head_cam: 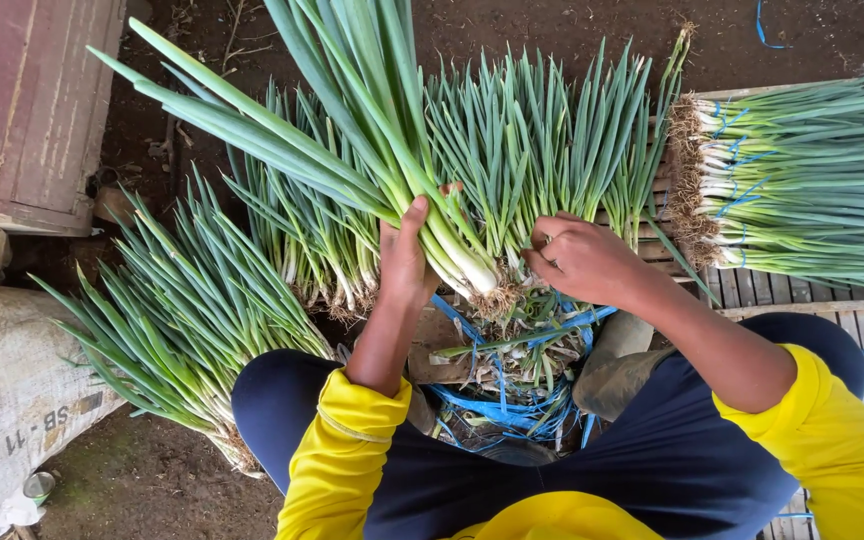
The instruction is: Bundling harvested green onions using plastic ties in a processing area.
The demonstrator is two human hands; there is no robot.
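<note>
Nearest, between the person's knees, lies a tangle of blue plastic strapping (512,410) mixed with trimmed roots and leaf scraps on the bare dirt. Just above it the left hand (404,262) is wrapped tight around a bunch of green onions (422,215), long smooth leaves fanning up and away, white stems and hairy roots pointing down, while the right hand (582,260) is curled nearly closed, fingertips pinching at stems beside the bunch. Beyond and to both sides more onion bundles (192,310) crowd in, and tied bundles (802,180) rest on a slatted wooden pallet (812,305).
</note>
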